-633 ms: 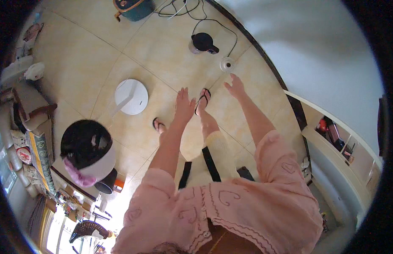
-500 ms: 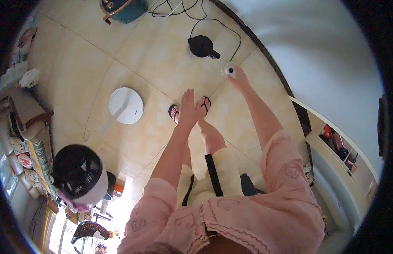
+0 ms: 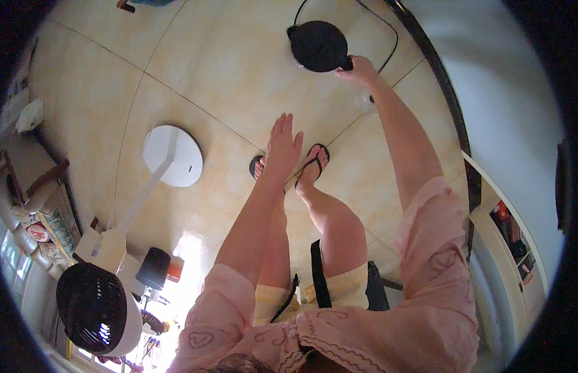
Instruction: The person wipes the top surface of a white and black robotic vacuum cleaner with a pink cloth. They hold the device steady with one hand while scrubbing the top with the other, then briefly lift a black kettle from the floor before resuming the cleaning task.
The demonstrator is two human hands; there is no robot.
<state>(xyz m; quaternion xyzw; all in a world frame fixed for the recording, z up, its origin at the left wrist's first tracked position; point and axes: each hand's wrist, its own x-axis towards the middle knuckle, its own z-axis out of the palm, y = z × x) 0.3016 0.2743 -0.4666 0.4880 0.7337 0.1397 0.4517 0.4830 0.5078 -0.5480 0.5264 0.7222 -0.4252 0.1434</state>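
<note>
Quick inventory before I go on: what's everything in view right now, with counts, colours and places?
kettle: one, black, on the floor at top, its handle at the right hand
cord: one, black, on the floor beside the kettle
small round thing: one, whitish, on the floor under the right wrist; kind unclear
standing fan: one, white with dark grille, lower left, round white base on the floor
tiled floor: beige
sandals: two, black, on the person's feet
left hand: open, fingers spread, holding nothing
right hand: on the kettle's handle; grip unclear
</note>
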